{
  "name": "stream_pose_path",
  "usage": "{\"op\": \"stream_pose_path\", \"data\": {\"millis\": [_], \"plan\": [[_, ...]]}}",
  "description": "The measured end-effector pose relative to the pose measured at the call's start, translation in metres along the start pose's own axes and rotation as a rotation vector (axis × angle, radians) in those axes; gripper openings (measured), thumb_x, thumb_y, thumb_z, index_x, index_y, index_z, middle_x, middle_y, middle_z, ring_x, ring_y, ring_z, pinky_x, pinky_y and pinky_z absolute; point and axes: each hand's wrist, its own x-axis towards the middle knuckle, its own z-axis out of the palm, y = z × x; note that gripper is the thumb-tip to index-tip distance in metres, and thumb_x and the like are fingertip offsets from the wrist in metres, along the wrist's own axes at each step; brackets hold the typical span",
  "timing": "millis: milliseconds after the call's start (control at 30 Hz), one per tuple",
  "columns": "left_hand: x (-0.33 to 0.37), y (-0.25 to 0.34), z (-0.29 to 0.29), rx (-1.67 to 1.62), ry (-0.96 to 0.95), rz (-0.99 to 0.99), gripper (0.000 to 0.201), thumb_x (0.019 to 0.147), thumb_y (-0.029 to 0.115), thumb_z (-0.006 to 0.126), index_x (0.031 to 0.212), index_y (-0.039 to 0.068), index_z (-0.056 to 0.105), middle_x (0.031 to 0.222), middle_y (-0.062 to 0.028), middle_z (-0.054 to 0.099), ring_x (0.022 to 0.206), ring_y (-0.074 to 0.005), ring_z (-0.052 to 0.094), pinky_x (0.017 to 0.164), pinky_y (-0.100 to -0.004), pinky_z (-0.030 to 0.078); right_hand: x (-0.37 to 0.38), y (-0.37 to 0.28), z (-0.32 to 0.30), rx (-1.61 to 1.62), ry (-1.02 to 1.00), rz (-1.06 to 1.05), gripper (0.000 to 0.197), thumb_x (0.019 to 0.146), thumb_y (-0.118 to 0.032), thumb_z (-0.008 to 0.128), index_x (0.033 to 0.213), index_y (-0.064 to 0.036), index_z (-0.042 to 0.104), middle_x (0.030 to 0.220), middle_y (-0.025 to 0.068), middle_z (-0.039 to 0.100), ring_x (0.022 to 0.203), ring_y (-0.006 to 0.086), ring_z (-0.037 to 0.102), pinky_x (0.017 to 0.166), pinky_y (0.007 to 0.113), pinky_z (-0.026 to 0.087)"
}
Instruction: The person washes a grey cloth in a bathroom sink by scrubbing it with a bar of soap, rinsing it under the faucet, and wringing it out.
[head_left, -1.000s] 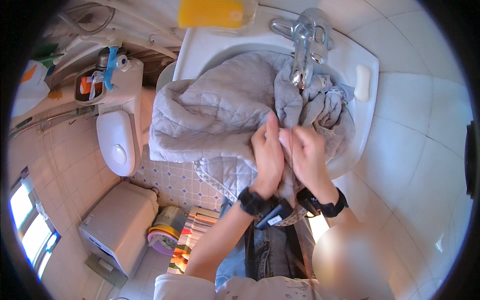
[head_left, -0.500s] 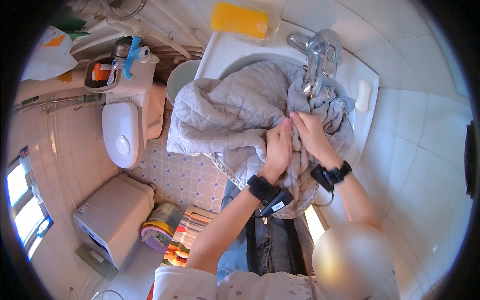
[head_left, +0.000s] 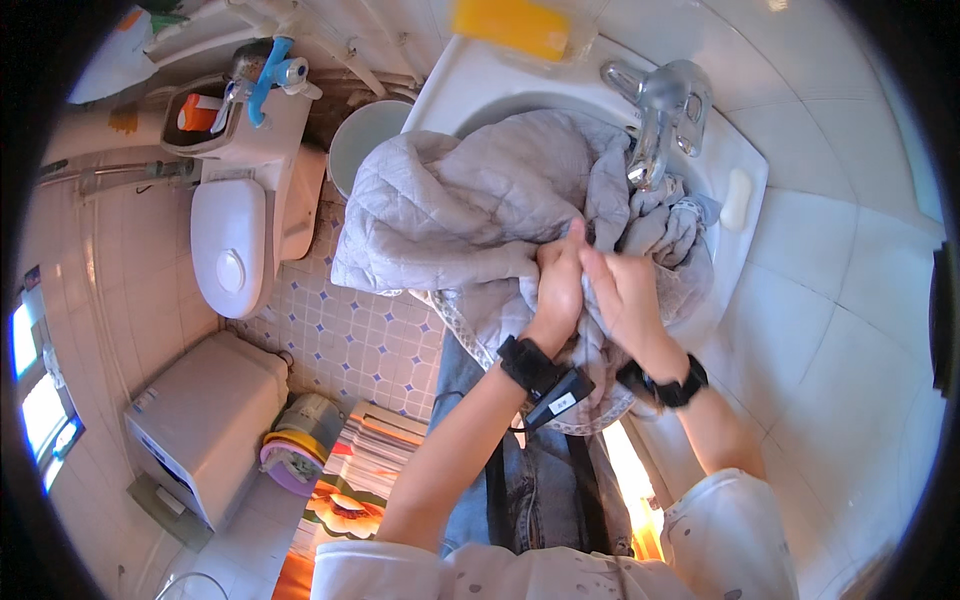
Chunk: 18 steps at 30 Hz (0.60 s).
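1. Both hands are closed on one grey quilted garment (head_left: 470, 215); the left hand (head_left: 560, 285) has its fingers curled into a fold of the cloth, thumb up, and the right hand (head_left: 625, 290) pinches the same fold just beside it, so the two hands touch or nearly touch, knuckles together.
2. Each wrist carries a black band; the left one (head_left: 527, 364) has a small black device with a white label hanging below it, the right one (head_left: 665, 385) is a plain strap (a watch, it seems).
3. Around the grip the garment lies heaped in a white washbasin (head_left: 470, 90); much of it spills over the basin's left and near edges, hanging down toward the person's jeans (head_left: 530, 490).
4. Just beyond the hands, a chrome tap (head_left: 660, 110) stands over the cloth, its spout touching or almost touching the bunched fabric.
5. Right of the tap, a pale bar of soap (head_left: 738, 198) rests on the basin rim; at the far rim sits a yellow sponge (head_left: 510, 25).
6. Well to the left of the hands stands a white toilet (head_left: 235, 240), lid down; nearer the person, on the patterned floor tiles, a striped mat (head_left: 350, 470) and a small white appliance (head_left: 205, 425).
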Motion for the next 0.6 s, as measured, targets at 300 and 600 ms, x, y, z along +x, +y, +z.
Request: {"op": "stream_pose_path", "data": {"millis": [300, 600], "plan": [[-0.002, 0.002, 0.009, 0.109, 0.062, -0.074, 0.039, 0.09, 0.026, 0.044, 0.061, 0.0, 0.048, 0.06, 0.0012, 0.047, 0.057, -0.0078, 0.041, 0.05, -0.0291, 0.035, 0.015, 0.018, 0.007, -0.019, 0.126, 0.036, 0.041, 0.09, -0.028, 0.045, 0.063, 0.0019, 0.053, 0.052, 0.0205, 0.047, 0.046, 0.0366, 0.048, 0.045, 0.039, 0.035], [-0.003, 0.003, 0.012, 0.186, -0.07, -0.046, 0.049, 0.093, 0.036, 0.035, 0.072, -0.005, 0.053, 0.071, -0.0153, 0.056, 0.07, -0.0219, 0.052, 0.069, -0.0332, 0.04, 0.039, 0.033, 0.003, -0.117, 0.107, 0.112, 0.04, 0.09, -0.029, 0.046, 0.068, 0.0044, 0.05, 0.054, 0.0201, 0.044, 0.047, 0.0298, 0.048, 0.049, 0.035, 0.036]]}}
